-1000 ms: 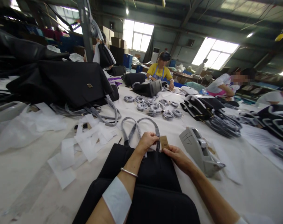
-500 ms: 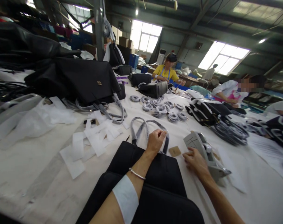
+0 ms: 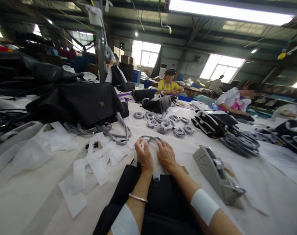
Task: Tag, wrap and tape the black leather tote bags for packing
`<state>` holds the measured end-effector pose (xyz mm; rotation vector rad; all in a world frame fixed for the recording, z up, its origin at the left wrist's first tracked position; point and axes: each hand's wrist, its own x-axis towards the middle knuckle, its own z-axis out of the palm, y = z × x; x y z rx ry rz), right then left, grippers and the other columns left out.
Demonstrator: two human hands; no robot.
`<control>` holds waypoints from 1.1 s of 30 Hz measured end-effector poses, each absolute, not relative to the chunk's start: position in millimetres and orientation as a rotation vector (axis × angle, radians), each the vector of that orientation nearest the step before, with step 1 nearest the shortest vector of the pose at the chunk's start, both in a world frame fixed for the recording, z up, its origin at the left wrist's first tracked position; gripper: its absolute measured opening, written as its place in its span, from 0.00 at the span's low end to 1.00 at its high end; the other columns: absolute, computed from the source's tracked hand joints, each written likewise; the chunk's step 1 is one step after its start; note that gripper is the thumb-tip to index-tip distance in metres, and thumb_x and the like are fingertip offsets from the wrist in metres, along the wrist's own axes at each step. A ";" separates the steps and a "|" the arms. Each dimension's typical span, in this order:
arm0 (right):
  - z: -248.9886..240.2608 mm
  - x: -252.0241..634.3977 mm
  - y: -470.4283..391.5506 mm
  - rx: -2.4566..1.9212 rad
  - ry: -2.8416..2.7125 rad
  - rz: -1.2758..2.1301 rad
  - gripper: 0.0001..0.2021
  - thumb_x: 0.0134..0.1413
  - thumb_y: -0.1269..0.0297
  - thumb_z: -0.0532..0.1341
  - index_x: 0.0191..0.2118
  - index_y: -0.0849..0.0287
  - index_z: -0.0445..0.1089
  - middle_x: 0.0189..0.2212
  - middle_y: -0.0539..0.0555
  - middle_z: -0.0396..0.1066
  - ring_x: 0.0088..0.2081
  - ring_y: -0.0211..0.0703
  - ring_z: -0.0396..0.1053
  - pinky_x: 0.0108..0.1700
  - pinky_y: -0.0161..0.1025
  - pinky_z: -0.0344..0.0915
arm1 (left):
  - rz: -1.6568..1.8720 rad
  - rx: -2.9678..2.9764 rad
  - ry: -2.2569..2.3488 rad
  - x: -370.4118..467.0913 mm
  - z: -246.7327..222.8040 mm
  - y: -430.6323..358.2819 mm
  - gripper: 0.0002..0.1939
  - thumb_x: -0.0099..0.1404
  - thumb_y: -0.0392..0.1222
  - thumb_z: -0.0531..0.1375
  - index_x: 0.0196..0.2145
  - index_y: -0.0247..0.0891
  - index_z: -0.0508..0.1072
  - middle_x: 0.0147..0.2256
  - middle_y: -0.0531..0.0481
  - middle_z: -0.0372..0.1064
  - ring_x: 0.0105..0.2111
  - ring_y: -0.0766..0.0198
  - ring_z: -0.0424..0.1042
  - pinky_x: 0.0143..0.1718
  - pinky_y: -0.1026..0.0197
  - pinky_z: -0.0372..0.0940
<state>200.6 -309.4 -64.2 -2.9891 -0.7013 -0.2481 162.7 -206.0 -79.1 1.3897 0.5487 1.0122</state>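
Note:
A black bag (image 3: 169, 192) lies on the white table in front of me, below my forearms. Its plastic-wrapped handles (image 3: 150, 137) curve up beyond the bag's top edge. My left hand (image 3: 145, 156) curls its fingers around the left side of the handle loop. On the right side my right hand (image 3: 166, 154) is bent over the same handles, its fingertips close to the loop. Part of the handles is hidden by both hands. A small pale strip (image 3: 156, 177) shows at the bag's top, between my wrists.
A grey tape dispenser (image 3: 213, 176) stands at the right. White paper strips (image 3: 96, 163) lie scattered at the left, before black bags (image 3: 87, 102). Coiled wrapped straps (image 3: 166, 124) sit farther back, with stacked black pieces (image 3: 215, 122) beside them. Co-workers sit across the table.
My right hand has moved left from beside the tape dispenser to the handles. My left hand has shifted left and lower. The handle loops are drawn together, and the view has tilted up.

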 end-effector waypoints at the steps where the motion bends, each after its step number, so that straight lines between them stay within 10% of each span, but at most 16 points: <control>1: -67.0 209.0 -321.3 -3.010 -0.596 -0.235 0.30 0.56 0.76 0.54 0.65 0.59 0.56 0.64 0.61 0.54 0.61 0.52 0.55 0.60 0.45 0.53 | 1.028 1.492 0.550 164.1 -82.2 -206.2 0.14 0.65 0.39 0.51 0.49 0.36 0.63 0.49 0.39 0.65 0.53 0.56 0.65 0.58 0.50 0.60; 9: -73.9 248.6 -365.3 -2.997 -0.464 -0.146 0.18 0.66 0.65 0.55 0.58 0.60 0.65 0.50 0.60 0.70 0.51 0.52 0.65 0.51 0.41 0.60 | 0.432 2.686 0.244 210.3 -56.1 -206.9 0.28 0.64 0.26 0.47 0.62 0.32 0.59 0.64 0.39 0.54 0.66 0.52 0.48 0.66 0.44 0.46; 16: -78.0 283.3 -355.7 -2.957 -0.443 -0.154 0.20 0.63 0.63 0.59 0.58 0.61 0.64 0.48 0.62 0.70 0.49 0.52 0.66 0.49 0.41 0.61 | 0.160 2.901 0.122 252.3 -52.8 -186.6 0.20 0.68 0.27 0.44 0.49 0.32 0.70 0.46 0.37 0.72 0.49 0.52 0.71 0.47 0.50 0.67; 22: -81.4 303.6 -357.4 -2.860 -0.598 -0.139 0.27 0.54 0.77 0.56 0.60 0.63 0.63 0.49 0.59 0.70 0.52 0.47 0.65 0.56 0.38 0.58 | 0.204 2.892 -0.134 245.1 -61.7 -202.9 0.17 0.71 0.32 0.45 0.52 0.38 0.68 0.45 0.43 0.72 0.44 0.55 0.72 0.46 0.54 0.67; 33: -115.3 320.8 -375.7 -2.794 -1.039 -0.323 0.25 0.58 0.64 0.49 0.61 0.59 0.62 0.59 0.61 0.63 0.53 0.62 0.64 0.51 0.59 0.64 | 0.278 2.852 -0.189 242.0 -66.2 -219.5 0.13 0.69 0.33 0.50 0.43 0.31 0.74 0.42 0.40 0.71 0.45 0.55 0.69 0.45 0.53 0.66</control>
